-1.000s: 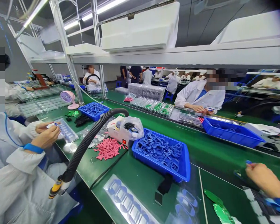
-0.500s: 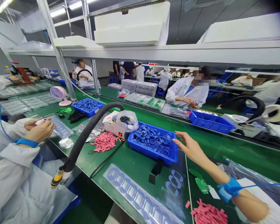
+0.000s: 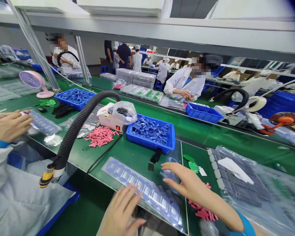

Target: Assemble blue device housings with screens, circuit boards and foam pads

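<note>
My left hand [image 3: 120, 213] is open at the bench's near edge, fingers spread, close to the near end of a clear blister tray [image 3: 142, 190] that holds a row of blue frames. My right hand [image 3: 184, 182] is open too, fingers stretched flat above the far end of that tray, holding nothing. A blue wrist strap [image 3: 244, 226] circles my right wrist. Just beyond sits a blue bin [image 3: 151, 132] full of blue plastic frames. Pink strips [image 3: 203, 211] lie under my right forearm.
A black ribbed hose [image 3: 73, 131] arcs over the green bench. A white box with a bag [image 3: 116, 116], a pink strip pile [image 3: 100, 136], a bagged grey tray [image 3: 238, 177] and green parts [image 3: 191, 164] lie around. A co-worker's hands [image 3: 8, 126] work at left; others sit opposite.
The view dropped and swung right. My right hand pulled back from the blue bin to the clear tray. My left hand has come into view at the bench edge.
</note>
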Tool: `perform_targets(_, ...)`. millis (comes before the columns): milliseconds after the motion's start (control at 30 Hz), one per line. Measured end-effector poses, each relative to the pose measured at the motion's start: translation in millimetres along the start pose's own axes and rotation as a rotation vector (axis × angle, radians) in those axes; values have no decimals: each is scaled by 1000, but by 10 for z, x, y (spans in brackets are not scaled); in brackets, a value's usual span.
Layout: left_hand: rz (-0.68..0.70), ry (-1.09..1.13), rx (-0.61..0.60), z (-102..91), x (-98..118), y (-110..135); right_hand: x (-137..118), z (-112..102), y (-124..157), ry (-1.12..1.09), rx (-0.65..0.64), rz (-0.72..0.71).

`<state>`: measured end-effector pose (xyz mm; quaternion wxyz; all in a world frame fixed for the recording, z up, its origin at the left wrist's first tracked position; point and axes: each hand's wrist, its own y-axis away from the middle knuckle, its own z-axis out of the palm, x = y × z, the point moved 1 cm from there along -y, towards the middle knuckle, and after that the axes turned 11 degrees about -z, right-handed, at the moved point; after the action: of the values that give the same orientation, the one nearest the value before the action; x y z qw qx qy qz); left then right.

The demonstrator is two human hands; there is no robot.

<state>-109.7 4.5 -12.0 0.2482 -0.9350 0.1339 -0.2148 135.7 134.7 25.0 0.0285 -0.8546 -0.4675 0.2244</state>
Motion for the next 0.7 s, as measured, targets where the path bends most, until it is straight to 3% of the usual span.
perform_targets(100,-42,-85,-185,228,-168,-81,-169,47,136,33,-131,-13)
perform_targets(233,-34,-63,-307,260,-517,-352,-244,128,98,110,-222,44)
perform_targets(500,-66,-61,-264,359,-499,-254,-186,533,-510,184,-277,158)
perform_targets(700,-63,-59,-222,394,-556,-199,-232,500,-540,170,-314,209)
